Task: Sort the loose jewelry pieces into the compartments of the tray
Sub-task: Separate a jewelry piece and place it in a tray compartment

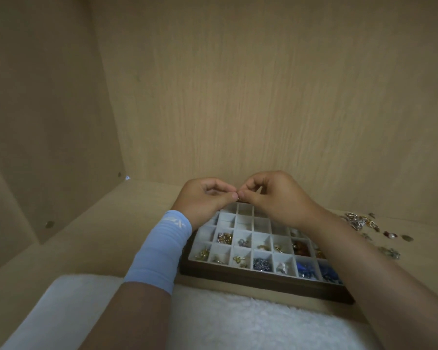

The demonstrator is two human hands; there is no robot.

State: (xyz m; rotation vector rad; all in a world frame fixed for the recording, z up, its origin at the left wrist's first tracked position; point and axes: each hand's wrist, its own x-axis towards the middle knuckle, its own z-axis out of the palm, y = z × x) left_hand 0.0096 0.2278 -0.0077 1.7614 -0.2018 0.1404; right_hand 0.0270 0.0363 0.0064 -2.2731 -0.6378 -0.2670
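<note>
The head view is the only one I have. In it, both hands are raised just above the far edge of the tray (238, 277), and their fingertips meet. The left hand (205, 198), with a light blue wristband (159, 248) on the forearm, has thumb and forefinger pressed together. The right hand (271, 195) does the same from the other side. Between the two pinches I see a small piece (239, 197), dark with a little gold shine, too small for me to say what kind it is. So each hand grips this one piece, and the other fingers are curled in loosely.

The tray stands on the pale wooden shelf (111, 236), its dark rim towards me, just beyond a white fleecy cloth (238, 324). Several near compartments already contain things: gold pieces (224, 237), blue beads (262, 263), amber stones (300, 247). The far rows look mostly empty. The loose jewelry pile (359, 222) lies on the shelf to the right of the tray, beyond the right forearm, near it but apart.

My judgement on handling is that such a piece is very light, hard and smooth, so it can slip out of a pinch and bounce away. If it has a thin wire or a clasp, that part can bend. I would therefore hold it by the thicker body, on the fingertip pads, with little force. I would lower it close to the pale lining of a compartment before letting go.
</note>
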